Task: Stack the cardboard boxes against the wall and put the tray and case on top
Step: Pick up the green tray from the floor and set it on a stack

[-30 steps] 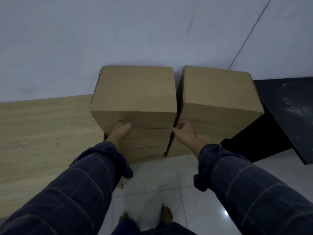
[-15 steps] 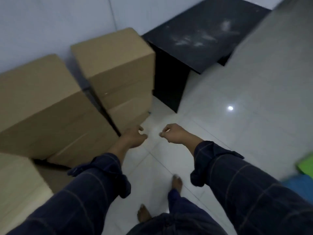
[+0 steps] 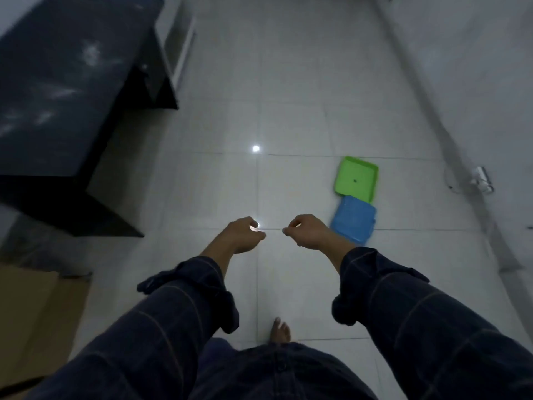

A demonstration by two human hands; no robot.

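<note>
Noted, in descending size: black table (image 3: 54, 90) at left, cardboard box (image 3: 34, 319) at lower left, blue case (image 3: 354, 219) on white floor (image 3: 288, 82) touching green tray (image 3: 356, 179) beyond, left hand (image 3: 240, 235) and right hand (image 3: 307, 230) loosely curled, holding nothing.

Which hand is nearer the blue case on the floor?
Right. The right hand hangs just beside the blue case, overlapping its near corner in view; the left hand is farther off, across the floor tiles.
</note>
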